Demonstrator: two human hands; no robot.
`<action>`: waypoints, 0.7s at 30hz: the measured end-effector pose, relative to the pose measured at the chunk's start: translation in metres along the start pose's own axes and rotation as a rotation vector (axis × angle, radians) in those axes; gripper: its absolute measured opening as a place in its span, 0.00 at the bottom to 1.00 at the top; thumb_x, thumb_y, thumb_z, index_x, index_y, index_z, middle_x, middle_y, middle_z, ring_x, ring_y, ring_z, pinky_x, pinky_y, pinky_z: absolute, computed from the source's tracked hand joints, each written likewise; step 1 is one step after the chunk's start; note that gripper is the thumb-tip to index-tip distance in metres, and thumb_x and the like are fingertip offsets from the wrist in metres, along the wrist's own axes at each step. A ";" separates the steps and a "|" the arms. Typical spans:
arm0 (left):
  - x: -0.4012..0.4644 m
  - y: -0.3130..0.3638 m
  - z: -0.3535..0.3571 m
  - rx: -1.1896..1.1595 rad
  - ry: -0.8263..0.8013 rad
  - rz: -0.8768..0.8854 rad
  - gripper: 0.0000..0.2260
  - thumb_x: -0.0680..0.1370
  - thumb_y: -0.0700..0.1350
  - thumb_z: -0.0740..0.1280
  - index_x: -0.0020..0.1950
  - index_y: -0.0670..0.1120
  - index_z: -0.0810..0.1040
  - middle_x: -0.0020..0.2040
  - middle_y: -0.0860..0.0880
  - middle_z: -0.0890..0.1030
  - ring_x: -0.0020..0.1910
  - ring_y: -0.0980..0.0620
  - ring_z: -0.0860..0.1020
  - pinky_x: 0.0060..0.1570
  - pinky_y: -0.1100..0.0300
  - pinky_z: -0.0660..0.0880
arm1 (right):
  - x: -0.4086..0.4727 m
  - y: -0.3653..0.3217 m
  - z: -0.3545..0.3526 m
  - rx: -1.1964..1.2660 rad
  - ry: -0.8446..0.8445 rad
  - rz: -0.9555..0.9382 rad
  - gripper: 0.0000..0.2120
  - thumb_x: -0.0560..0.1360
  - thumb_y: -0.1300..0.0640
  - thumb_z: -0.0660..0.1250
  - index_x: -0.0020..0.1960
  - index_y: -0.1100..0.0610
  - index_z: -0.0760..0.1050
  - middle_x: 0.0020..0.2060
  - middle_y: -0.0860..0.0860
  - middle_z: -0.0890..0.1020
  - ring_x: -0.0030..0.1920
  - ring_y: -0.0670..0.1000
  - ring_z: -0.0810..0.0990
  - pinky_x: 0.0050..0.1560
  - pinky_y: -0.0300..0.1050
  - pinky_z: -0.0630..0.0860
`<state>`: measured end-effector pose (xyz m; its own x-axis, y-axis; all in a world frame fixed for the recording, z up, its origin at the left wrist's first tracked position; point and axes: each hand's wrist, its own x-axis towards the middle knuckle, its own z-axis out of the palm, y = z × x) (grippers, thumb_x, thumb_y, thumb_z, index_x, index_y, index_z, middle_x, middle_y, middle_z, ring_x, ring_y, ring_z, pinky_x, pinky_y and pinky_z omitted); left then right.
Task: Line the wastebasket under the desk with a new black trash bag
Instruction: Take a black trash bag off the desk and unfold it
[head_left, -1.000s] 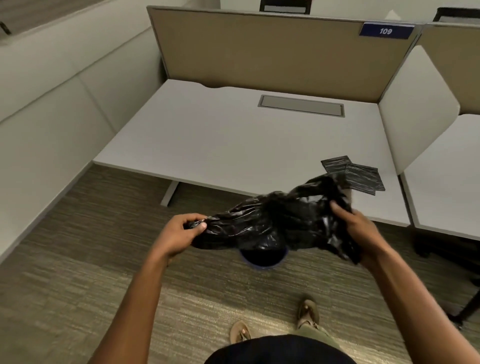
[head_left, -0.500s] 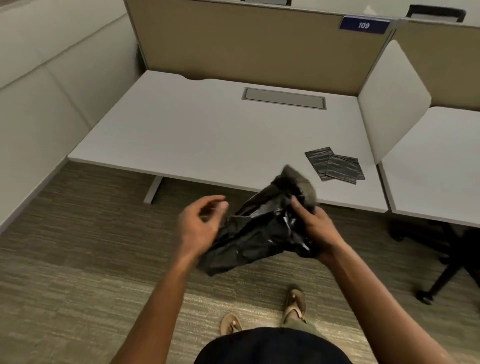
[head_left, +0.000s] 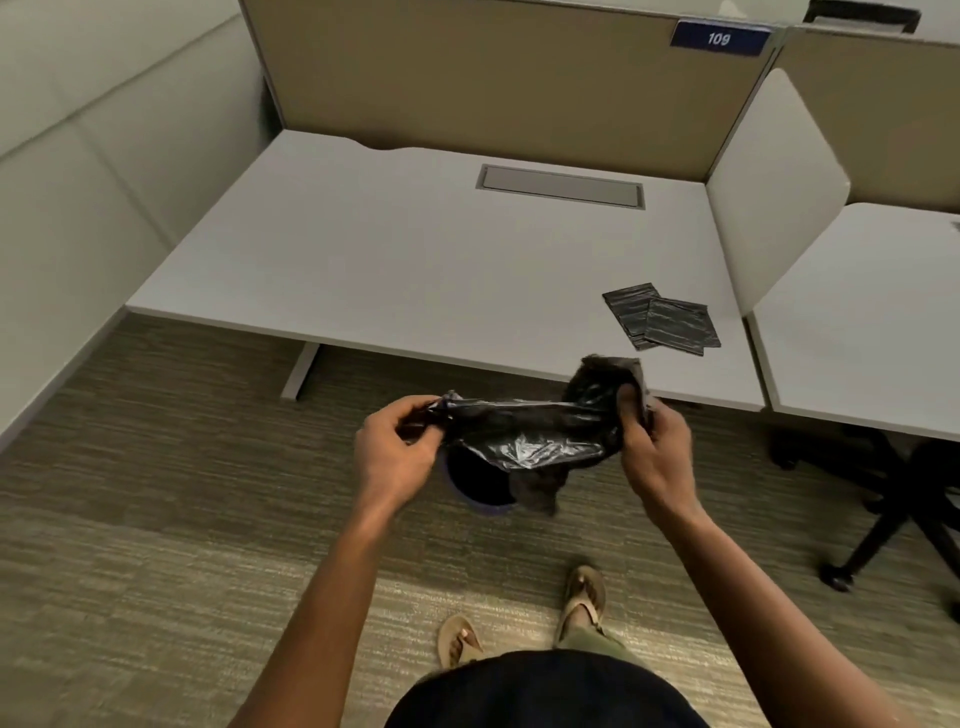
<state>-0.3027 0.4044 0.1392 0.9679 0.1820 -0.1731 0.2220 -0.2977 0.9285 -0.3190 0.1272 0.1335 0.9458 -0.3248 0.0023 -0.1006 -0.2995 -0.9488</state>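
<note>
Open carpet (head_left: 156, 519) lies left of and in front of the wastebasket (head_left: 475, 486). The stretched trash bag (head_left: 524, 436), held between the left hand (head_left: 397, 452) and right hand (head_left: 657, 457), covers much of the basket's mouth from above. The desk (head_left: 415, 270) edge bounds the far side; its leg (head_left: 301, 371) stands far-left. A chair base (head_left: 883, 519) blocks the right.

White desk (head_left: 395, 260) against tan partition (head_left: 493, 78), striped carpet (head_left: 130, 519), pale wall panels (head_left: 78, 156).
</note>
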 end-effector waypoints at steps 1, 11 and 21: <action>-0.001 -0.006 -0.004 -0.017 0.044 -0.008 0.18 0.77 0.37 0.73 0.55 0.60 0.82 0.52 0.60 0.84 0.53 0.62 0.81 0.60 0.53 0.81 | -0.003 0.006 -0.009 -0.095 0.052 -0.120 0.15 0.82 0.42 0.64 0.49 0.51 0.81 0.41 0.50 0.86 0.42 0.49 0.85 0.41 0.48 0.82; -0.036 -0.041 0.002 0.674 -0.371 0.038 0.35 0.73 0.45 0.72 0.77 0.67 0.66 0.83 0.51 0.57 0.82 0.45 0.51 0.78 0.35 0.54 | -0.025 0.040 0.006 0.188 -0.045 0.271 0.08 0.80 0.55 0.70 0.45 0.52 0.85 0.40 0.52 0.89 0.40 0.49 0.88 0.34 0.38 0.81; -0.023 -0.010 0.035 0.348 -0.506 -0.031 0.36 0.66 0.52 0.83 0.73 0.54 0.75 0.66 0.53 0.82 0.65 0.55 0.78 0.68 0.57 0.72 | 0.007 0.003 0.029 0.149 -0.495 0.164 0.25 0.61 0.32 0.80 0.49 0.50 0.86 0.45 0.52 0.90 0.45 0.48 0.89 0.41 0.37 0.80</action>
<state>-0.3229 0.3703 0.1221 0.8769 -0.2468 -0.4124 0.1940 -0.6032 0.7737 -0.3040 0.1501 0.1210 0.9574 0.1156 -0.2646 -0.2483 -0.1378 -0.9588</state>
